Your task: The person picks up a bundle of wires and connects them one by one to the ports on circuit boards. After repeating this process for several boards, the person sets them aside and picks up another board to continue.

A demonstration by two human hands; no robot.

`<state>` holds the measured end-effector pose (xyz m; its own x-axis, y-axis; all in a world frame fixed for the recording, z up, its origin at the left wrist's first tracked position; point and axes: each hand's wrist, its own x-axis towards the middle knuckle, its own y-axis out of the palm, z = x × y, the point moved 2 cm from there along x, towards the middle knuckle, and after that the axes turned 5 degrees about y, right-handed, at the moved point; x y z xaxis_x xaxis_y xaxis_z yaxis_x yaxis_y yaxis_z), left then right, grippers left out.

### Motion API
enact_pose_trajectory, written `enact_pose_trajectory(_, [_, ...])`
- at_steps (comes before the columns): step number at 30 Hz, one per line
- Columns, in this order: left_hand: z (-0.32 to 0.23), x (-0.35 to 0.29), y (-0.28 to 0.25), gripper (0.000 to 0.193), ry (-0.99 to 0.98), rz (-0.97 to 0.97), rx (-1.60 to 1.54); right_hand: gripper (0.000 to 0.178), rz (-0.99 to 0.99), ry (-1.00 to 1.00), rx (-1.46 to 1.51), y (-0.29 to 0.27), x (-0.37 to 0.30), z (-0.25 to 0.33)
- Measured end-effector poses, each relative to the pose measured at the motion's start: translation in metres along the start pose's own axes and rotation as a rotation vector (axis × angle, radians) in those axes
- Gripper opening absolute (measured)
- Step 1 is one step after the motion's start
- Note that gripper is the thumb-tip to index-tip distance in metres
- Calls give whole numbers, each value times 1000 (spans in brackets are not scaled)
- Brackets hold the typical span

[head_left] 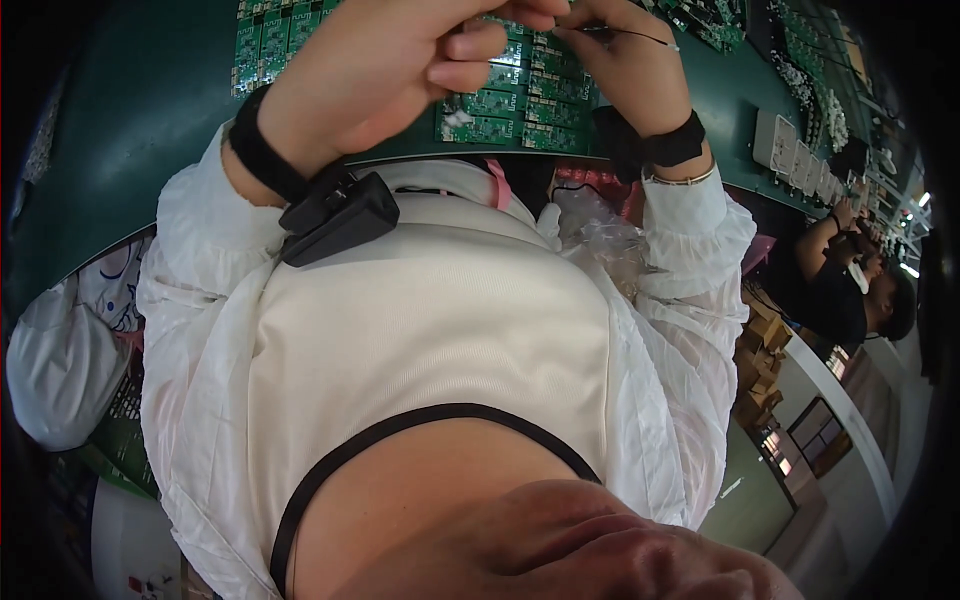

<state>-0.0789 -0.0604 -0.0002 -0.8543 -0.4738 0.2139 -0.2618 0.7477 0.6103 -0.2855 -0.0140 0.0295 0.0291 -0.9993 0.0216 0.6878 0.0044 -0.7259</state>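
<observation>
Near the top edge, my left hand (385,70) has its fingers curled, and the fingertips meet close to my right hand's. Whatever they pinch is cut off or too small to make out. My right hand (640,80) is closed on a thin dark wire-like piece (640,37) with a pale tip, which sticks out to the right past the knuckles. Below both hands, rows of green circuit boards (510,103) lie on the green tabletop (165,115). A small whitish bit (457,118) rests on one board. Further boards (275,40) lie beyond my left wrist.
Pale trays (785,145) and loose white parts (835,120) sit to the right. Clear plastic bags (600,235) are below the table's near edge. A person in black (835,280) works at the far right. Cardboard boxes (760,365) are stacked below.
</observation>
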Motion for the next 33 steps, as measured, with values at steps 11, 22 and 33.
enact_pose_trajectory(11, [24,-9,-2,40,-279,-385,-482,8,-63,-496,153,3,20,-16])
enact_pose_trajectory(22, [17,-10,4,45,-347,-453,-412,12,431,127,-462,-7,72,7])
enact_pose_trajectory(33, [16,-14,1,45,-231,-395,-561,16,358,198,-18,2,-22,21])
